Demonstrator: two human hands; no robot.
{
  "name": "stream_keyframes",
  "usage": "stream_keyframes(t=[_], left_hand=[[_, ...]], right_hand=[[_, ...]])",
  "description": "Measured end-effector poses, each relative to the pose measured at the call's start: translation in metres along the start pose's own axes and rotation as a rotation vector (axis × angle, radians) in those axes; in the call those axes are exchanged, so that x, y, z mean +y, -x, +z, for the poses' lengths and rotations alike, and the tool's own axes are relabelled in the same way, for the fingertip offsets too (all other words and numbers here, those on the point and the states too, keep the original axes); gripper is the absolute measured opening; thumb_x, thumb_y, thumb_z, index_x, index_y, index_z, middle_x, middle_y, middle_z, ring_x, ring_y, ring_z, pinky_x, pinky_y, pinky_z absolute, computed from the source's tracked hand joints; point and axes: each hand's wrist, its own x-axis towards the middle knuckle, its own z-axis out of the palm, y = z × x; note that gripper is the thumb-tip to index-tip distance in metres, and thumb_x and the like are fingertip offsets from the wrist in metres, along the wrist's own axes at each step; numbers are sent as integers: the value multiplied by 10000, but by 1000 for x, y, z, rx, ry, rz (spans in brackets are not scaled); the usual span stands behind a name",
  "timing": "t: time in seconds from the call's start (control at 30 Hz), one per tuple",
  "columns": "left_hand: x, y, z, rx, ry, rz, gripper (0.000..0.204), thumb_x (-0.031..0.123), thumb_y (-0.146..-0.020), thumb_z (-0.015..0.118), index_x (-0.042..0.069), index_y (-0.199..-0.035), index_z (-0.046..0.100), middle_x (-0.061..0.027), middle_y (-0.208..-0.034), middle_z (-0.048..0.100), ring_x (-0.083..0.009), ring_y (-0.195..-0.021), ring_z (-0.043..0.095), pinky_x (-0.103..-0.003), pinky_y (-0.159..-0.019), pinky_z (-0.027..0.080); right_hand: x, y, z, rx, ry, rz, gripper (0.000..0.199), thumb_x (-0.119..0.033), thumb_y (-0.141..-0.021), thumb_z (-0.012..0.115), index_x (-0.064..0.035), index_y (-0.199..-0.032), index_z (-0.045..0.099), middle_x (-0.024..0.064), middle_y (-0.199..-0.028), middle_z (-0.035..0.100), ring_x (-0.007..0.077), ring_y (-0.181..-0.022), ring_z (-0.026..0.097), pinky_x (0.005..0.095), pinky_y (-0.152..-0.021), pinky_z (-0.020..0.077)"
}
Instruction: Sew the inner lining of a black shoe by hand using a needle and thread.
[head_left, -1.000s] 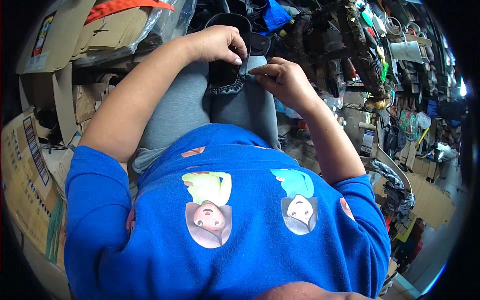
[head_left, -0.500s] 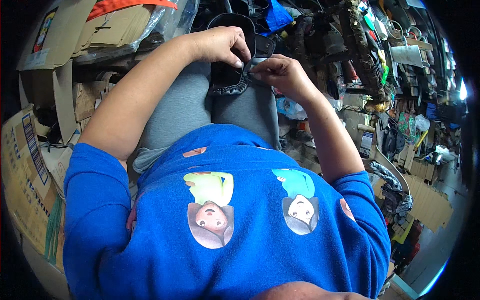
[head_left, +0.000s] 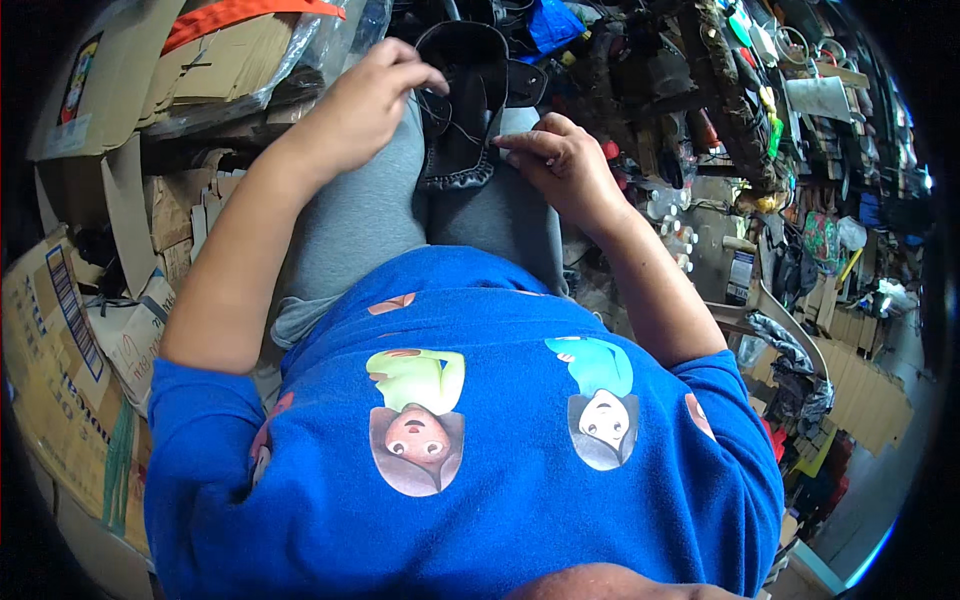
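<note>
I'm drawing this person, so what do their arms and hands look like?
The sleeves are bright blue, short and loose, in soft-looking cloth. Below them, the forearms are bare. The left hand and right hand wear no gloves, so the fingers are uncovered. I see no watch or bracelet; the nails are too small to make out.

A shoe upper (head_left: pixel 458 165) lies across my thighs (head_left: pixel 355 205), my left hand (head_left: pixel 375 100) over its left side, my right hand (head_left: pixel 560 155) at its right edge. To my left, a strip (head_left: pixel 245 14) tops stacked cardboard (head_left: pixel 225 75), with a carton (head_left: pixel 65 350) nearer me; bottles (head_left: pixel 672 225) sit to the right of my right hand.
</note>
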Motion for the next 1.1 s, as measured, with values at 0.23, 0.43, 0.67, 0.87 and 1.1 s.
stream_keyframes(t=[0.23,0.43,0.67,0.87,1.1], left_hand=[[32,36,15,113,-92,-35,173,23,-731,670,90,-889,693,-75,-792,569,-288,-788,604,-386,-732,480],[35,30,21,178,-443,61,163,71,-718,694,125,-870,708,-30,-783,573,-228,-777,564,-346,-714,444],[21,20,24,138,-48,-24,181,138,-720,706,188,-892,734,4,-736,537,-186,-827,520,-360,-779,382],[18,17,28,75,-198,-37,213,127,-713,717,240,-893,739,17,-739,506,-179,-824,509,-360,-808,363],[18,15,31,30,-217,-57,174,154,-737,703,239,-885,735,31,-742,517,-165,-841,511,-351,-830,320]], right_hand=[[-3,19,21,115,365,-124,312,-99,-806,634,-183,-1104,676,35,-743,530,209,-708,529,350,-788,386],[-3,17,19,127,384,-119,292,-125,-796,624,-211,-1067,687,26,-738,546,215,-748,567,413,-814,366],[31,-5,-1,-101,-147,28,353,47,-782,561,-144,-1038,713,24,-833,521,126,-797,520,248,-725,442],[31,-23,-11,-246,-149,71,331,45,-797,569,-150,-1020,718,18,-864,527,138,-870,514,263,-798,422],[35,-26,-10,-241,-130,33,267,9,-810,602,-135,-998,724,5,-850,539,145,-871,504,275,-831,410]])
